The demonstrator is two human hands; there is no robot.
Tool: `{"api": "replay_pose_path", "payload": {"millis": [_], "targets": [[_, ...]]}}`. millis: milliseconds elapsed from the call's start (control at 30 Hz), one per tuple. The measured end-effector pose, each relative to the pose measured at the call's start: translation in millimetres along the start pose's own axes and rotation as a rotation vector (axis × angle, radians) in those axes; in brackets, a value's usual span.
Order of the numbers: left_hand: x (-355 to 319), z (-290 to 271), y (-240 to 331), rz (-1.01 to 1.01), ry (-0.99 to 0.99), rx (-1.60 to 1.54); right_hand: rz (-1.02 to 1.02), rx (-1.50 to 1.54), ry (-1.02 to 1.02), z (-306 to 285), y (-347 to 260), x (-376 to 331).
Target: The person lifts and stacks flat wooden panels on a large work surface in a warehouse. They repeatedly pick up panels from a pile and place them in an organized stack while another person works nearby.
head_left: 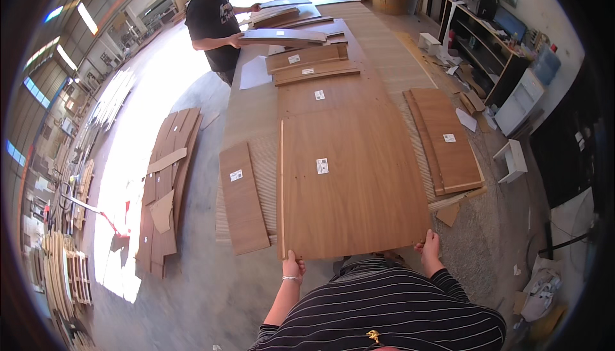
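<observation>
A large brown wood-grain panel (pixel 359 204) with a white label lies in front of me, its near edge at my body. My left hand (pixel 293 266) grips its near left corner, fingers closed on the edge. At the near right corner my right hand (pixel 430 246) is closed on the same panel. Beneath its far end, another brown panel (pixel 339 100) with a label shows. A narrow labelled board (pixel 245 204) lies to the left, and a stack of labelled boards (pixel 445 143) to the right.
Across the table a co-worker (pixel 214 24) holds a long board (pixel 283 36). More boards (pixel 307 59) lie at the table's middle. A stack of boards (pixel 168 184) rests at floor level on the left. Shelves (pixel 477 50) and a small white stand (pixel 510 161) are on the right.
</observation>
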State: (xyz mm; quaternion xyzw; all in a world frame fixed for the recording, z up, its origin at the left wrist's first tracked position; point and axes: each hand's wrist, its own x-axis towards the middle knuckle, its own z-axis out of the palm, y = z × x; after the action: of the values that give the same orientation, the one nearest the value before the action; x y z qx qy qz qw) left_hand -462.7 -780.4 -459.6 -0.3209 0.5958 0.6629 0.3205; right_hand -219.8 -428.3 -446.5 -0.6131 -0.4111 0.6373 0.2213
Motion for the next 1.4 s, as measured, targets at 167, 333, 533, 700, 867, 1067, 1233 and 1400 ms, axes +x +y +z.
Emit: {"api": "replay_pose_path", "payload": {"millis": [167,333,533,700,867,1067,1233,1400], "targets": [[35,26,21,0.024,-0.014,-0.024,-0.004,0.057,-0.007,33,-25,29],[60,55,57,-0.065,-0.011,-0.047,0.044,0.0,0.165,72,-54,49],[73,72,66,-0.091,-0.031,-0.148,-0.151,-0.149,0.095,82,-63,82],[70,77,71,-0.072,0.01,0.009,-0.085,-0.071,-0.017,84,-71,86],[60,86,71,-0.024,0.169,0.238,-0.002,0.007,-0.181,83,-79,103],[62,82,75,0.011,0.255,0.173,-0.045,0.068,-0.19,76,-70,102],[106,44,75,0.747,0.52,0.789,-0.597,-0.775,0.177,65,-57,113],[102,63,113,0.656,0.217,0.749,-0.545,-0.778,-0.078,72,-85,135]]}}
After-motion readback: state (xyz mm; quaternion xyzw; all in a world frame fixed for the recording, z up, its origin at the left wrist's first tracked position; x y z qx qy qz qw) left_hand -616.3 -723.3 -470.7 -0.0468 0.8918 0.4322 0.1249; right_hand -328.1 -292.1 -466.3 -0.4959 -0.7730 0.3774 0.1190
